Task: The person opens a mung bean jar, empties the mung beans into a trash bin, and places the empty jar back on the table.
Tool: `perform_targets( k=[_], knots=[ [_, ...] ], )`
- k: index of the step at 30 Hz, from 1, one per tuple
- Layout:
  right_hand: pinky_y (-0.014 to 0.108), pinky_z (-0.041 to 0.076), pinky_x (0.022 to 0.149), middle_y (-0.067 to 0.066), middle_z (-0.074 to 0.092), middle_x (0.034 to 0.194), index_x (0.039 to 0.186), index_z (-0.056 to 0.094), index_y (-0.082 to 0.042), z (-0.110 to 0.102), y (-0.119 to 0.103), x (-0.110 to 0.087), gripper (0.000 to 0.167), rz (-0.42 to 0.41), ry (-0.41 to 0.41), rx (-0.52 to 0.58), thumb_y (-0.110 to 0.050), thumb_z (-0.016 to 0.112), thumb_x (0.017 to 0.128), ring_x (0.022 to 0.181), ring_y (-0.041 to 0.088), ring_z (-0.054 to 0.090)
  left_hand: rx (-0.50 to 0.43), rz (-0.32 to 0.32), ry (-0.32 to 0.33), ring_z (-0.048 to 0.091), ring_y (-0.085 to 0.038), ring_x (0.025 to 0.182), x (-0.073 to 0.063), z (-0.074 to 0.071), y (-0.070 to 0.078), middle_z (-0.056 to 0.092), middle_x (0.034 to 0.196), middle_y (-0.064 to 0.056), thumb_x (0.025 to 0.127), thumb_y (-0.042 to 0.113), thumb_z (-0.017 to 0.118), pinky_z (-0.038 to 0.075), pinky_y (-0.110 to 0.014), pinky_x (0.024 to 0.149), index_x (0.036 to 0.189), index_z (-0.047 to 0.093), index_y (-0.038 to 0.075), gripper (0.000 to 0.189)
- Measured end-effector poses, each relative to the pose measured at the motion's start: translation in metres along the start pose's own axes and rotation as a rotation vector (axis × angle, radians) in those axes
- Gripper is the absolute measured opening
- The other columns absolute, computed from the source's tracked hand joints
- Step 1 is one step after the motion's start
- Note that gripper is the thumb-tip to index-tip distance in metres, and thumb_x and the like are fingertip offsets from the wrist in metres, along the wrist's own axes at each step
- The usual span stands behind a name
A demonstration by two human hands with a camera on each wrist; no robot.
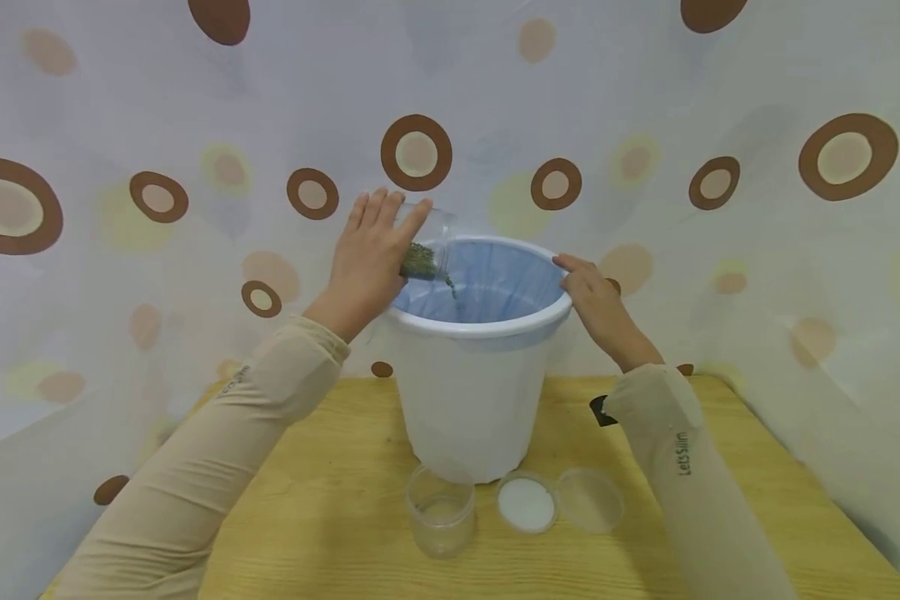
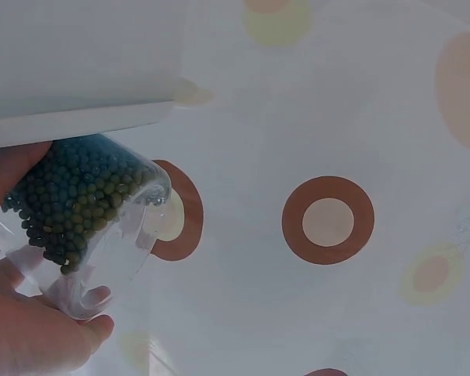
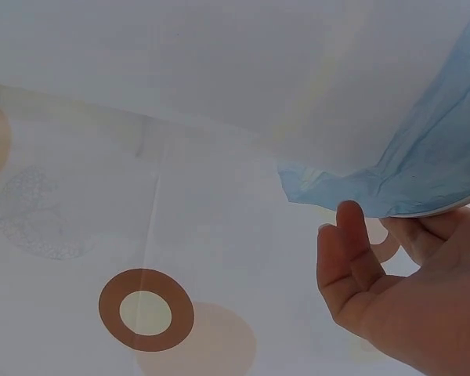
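Observation:
My left hand (image 1: 369, 260) grips a clear plastic jar (image 1: 438, 225), tipped sideways over the left rim of a white trash bin (image 1: 465, 392). Green mung beans (image 1: 418, 262) lie along the jar's lower side, and a thin stream of them falls from its mouth into the bin. The left wrist view shows the beans (image 2: 78, 196) heaped against the jar's clear wall. Inside the bin is a blue liner (image 1: 495, 279), folded over the rim. At the right side of the rim, my right hand (image 1: 603, 310) holds the bin's edge; the liner (image 3: 431, 172) hangs down outside beside the fingers.
On the wooden table (image 1: 330, 483), in front of the bin, stands a second clear jar (image 1: 442, 533) without its lid. Right of it lie a lid with a white inside (image 1: 527, 504) and a clear lid (image 1: 591, 500). A circle-patterned sheet (image 1: 480, 108) hangs behind and beside the table.

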State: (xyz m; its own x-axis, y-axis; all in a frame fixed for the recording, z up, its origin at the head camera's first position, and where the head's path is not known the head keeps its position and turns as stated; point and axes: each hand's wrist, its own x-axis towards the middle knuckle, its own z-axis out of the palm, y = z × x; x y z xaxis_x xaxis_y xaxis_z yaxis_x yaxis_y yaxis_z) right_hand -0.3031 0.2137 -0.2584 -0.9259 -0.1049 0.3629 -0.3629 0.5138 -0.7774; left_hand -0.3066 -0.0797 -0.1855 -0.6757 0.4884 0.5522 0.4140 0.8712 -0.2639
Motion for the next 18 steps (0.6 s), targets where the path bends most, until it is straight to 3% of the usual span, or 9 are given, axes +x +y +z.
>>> perform_targets(
  k=[9, 18],
  knots=[
    [0.049, 0.017, 0.115, 0.009, 0.023, 0.157, 0.149, 0.033, -0.008, -0.0004, 0.0003, -0.0019, 0.054, 0.023, 0.007, 0.003, -0.023, 0.031, 0.098, 0.144, 0.029, 0.017, 0.012, -0.021, -0.044, 0.017, -0.037, 0.143, 0.0002, 0.0008, 0.0033, 0.028, 0.149, -0.019, 0.076, 0.017, 0.082, 0.004, -0.044, 0.118, 0.152, 0.025, 0.018, 0.094],
    [0.050, 0.016, 0.115, 0.012, 0.022, 0.157, 0.150, 0.032, -0.006, -0.0011, -0.0018, -0.0032, 0.054, -0.005, 0.004, -0.002, -0.024, 0.030, 0.099, 0.144, 0.030, 0.017, 0.012, -0.013, -0.028, 0.018, -0.037, 0.143, 0.0014, 0.0015, 0.0064, 0.028, 0.149, -0.019, 0.077, 0.016, 0.082, 0.005, -0.044, 0.118, 0.152, 0.025, 0.017, 0.094]
  ],
)
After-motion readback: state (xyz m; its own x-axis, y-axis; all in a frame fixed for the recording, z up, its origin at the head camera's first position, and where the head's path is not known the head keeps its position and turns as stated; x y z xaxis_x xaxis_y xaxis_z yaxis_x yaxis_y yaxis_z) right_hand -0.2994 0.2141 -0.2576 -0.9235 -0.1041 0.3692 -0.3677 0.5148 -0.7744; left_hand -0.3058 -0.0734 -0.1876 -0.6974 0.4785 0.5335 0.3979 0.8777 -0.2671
